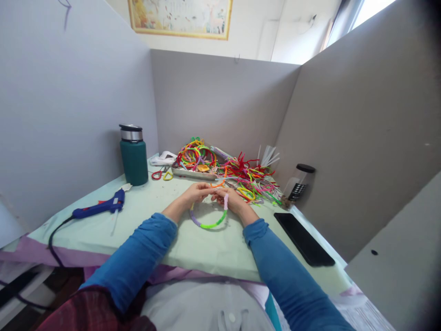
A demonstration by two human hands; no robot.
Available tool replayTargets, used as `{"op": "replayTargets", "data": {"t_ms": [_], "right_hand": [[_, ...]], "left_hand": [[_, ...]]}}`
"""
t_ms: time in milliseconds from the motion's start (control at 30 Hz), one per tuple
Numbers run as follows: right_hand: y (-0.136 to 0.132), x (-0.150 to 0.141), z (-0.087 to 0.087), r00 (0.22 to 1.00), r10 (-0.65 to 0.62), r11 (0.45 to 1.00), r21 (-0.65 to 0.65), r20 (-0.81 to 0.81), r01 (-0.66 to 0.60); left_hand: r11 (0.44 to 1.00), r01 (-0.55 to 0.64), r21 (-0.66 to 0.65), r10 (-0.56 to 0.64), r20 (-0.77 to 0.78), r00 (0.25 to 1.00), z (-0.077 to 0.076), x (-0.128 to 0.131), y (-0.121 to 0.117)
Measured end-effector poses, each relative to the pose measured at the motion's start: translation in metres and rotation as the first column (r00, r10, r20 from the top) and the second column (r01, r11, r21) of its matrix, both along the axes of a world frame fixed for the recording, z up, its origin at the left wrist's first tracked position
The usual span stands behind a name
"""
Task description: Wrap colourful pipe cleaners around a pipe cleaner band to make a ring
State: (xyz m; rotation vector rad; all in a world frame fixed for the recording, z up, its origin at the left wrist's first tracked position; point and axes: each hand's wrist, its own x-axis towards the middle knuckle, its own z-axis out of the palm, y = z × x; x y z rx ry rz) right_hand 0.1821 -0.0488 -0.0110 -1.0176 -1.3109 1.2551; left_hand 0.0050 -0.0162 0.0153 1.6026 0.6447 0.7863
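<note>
Between my hands is a hoop wrapped in coloured pipe cleaner (213, 225), with purple, green, yellow and pale pink stretches; its lower arc hangs toward me above the table. My left hand (197, 193) pinches the far side of the hoop from the left. My right hand (231, 200) grips it from the right, fingertips close to those of the left. An orange pipe cleaner (225, 174) sticks up bent from between the fingers. The exact spot where the fingers meet the hoop is partly hidden.
A tray (193, 174) heaped with colourful hoops stands at the back, beside a pile of pipe cleaners (246, 168). Scissors (167, 175), a green bottle (134, 158) and a blue glue gun (99, 207) lie left. A phone (303, 239) and clear bottle (299, 184) are right.
</note>
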Motion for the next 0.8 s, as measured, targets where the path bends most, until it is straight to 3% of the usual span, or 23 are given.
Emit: {"op": "replayTargets", "data": {"t_ms": [300,800], "right_hand": [[-0.003,-0.002,0.003,0.997,0.007,1.0,0.019,-0.079,-0.006],[-0.009,0.0,0.011,0.998,-0.063,0.988,0.144,0.024,0.059]], "left_hand": [[0.987,0.156,-0.047,-0.158,-0.036,0.987,-0.006,0.001,0.002],[0.992,0.121,-0.039,-0.126,-0.156,0.98,-0.01,0.001,0.006]]}}
